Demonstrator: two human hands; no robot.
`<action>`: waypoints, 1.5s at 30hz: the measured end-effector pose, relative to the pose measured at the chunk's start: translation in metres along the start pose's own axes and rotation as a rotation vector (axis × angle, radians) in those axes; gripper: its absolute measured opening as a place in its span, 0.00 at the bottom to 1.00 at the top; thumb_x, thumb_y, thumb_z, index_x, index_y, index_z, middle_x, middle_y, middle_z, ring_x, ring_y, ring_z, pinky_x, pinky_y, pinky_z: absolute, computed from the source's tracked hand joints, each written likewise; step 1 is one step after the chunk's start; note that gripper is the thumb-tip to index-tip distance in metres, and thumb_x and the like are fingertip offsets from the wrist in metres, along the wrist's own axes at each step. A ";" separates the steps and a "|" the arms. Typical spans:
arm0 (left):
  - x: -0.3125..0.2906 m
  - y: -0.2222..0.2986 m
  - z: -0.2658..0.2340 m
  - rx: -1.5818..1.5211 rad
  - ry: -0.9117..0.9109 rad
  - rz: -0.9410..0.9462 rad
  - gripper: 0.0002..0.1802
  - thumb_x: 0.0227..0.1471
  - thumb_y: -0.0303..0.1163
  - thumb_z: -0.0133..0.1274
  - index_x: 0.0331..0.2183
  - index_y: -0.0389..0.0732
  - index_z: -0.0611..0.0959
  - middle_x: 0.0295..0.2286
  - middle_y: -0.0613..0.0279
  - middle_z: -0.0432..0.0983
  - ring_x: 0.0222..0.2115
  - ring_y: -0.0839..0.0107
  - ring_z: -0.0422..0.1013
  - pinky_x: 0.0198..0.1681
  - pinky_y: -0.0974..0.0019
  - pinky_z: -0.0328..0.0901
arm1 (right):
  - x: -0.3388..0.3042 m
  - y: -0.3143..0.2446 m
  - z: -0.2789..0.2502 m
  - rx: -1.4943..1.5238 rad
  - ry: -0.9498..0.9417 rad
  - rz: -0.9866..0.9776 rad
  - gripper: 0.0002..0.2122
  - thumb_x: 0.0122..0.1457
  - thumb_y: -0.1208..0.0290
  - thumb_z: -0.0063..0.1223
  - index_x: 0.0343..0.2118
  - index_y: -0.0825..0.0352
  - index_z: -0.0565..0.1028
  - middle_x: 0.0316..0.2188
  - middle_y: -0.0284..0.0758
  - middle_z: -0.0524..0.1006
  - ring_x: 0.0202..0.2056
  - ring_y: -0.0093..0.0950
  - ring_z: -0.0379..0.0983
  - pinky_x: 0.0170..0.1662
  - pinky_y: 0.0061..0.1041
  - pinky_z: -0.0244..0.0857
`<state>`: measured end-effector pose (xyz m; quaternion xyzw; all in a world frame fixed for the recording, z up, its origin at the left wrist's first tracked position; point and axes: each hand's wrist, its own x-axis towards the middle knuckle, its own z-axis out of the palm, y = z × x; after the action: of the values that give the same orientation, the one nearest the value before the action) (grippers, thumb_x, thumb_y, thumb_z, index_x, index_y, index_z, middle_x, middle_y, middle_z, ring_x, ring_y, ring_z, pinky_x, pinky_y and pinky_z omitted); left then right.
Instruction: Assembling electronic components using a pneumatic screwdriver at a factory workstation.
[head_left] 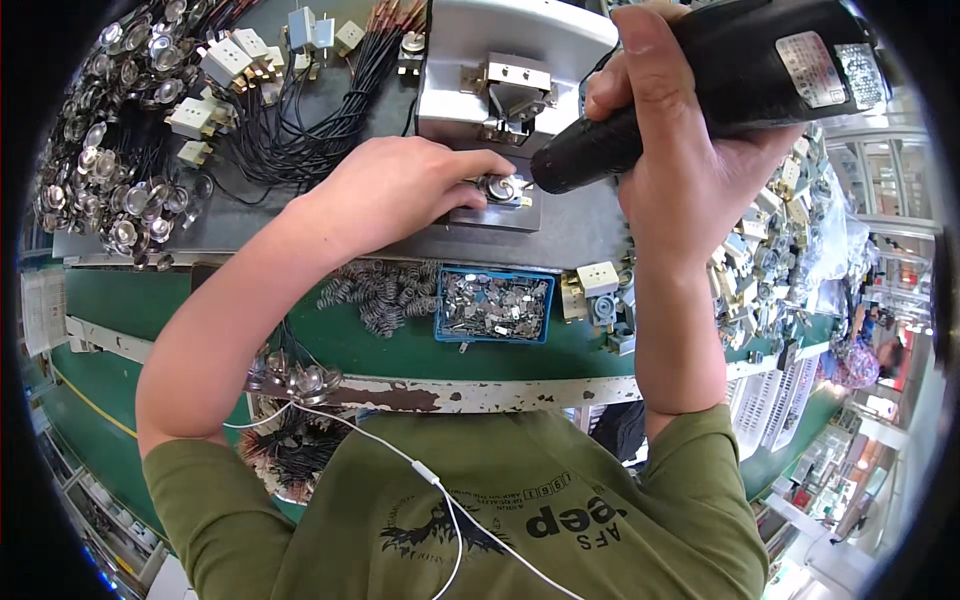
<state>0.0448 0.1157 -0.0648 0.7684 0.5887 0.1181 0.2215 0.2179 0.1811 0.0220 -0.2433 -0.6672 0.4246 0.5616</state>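
My right hand (pixel 680 150) is wrapped round a black electric screwdriver (pixel 600 145), which slants down to the left. Its bit end points at a small metal-topped assembly (pixel 500 188) on a grey metal block (pixel 520 218); whether the bit touches a screw I cannot tell. My left hand (pixel 410 185) reaches in from the left, with thumb and forefinger pinching the assembly's near side. Partly hidden by these fingers, the assembly shows a round metal piece and a pale side with a brassy tab. Just behind it stands a metal fixture (pixel 518 85) with a bracket.
Metal caps on black wires (pixel 140 205) heap at the left, beside cream and grey socket parts (pixel 228 62). Before the plate lie springs (pixel 380 295) and a blue tray (pixel 548 310) of small metal pieces. Socket parts (pixel 600 280) and a larger heap (pixel 770 255) lie right.
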 end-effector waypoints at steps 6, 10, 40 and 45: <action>0.001 0.001 0.002 0.007 -0.002 -0.017 0.21 0.61 0.43 0.56 0.55 0.55 0.78 0.34 0.54 0.82 0.37 0.51 0.78 0.39 0.50 0.72 | -0.004 0.002 0.006 0.109 0.015 0.051 0.06 0.60 0.82 0.64 0.37 0.72 0.76 0.25 0.33 0.78 0.21 0.19 0.73 0.24 0.18 0.67; -0.001 -0.001 0.005 0.016 0.045 0.003 0.20 0.60 0.43 0.55 0.54 0.57 0.80 0.32 0.53 0.82 0.36 0.51 0.79 0.39 0.50 0.72 | -0.003 0.010 0.002 0.049 -0.032 0.013 0.06 0.60 0.81 0.64 0.37 0.72 0.76 0.24 0.33 0.78 0.21 0.19 0.73 0.24 0.18 0.67; -0.005 0.001 0.012 0.225 0.154 0.083 0.19 0.59 0.37 0.56 0.52 0.55 0.81 0.33 0.60 0.81 0.37 0.60 0.78 0.38 0.55 0.71 | 0.006 0.067 -0.010 0.155 -0.080 -0.257 0.15 0.57 0.85 0.64 0.45 0.73 0.72 0.29 0.36 0.81 0.23 0.21 0.77 0.26 0.19 0.72; -0.017 0.035 0.029 0.345 0.400 0.346 0.13 0.46 0.32 0.59 0.38 0.47 0.81 0.33 0.66 0.74 0.39 0.67 0.73 0.43 0.60 0.66 | 0.000 0.048 -0.048 0.170 -0.036 -0.258 0.14 0.58 0.84 0.64 0.45 0.72 0.72 0.28 0.36 0.81 0.22 0.21 0.77 0.26 0.19 0.72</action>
<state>0.0829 0.0868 -0.0716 0.8450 0.4924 0.2012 -0.0556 0.2563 0.2198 -0.0176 -0.0995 -0.6644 0.4082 0.6181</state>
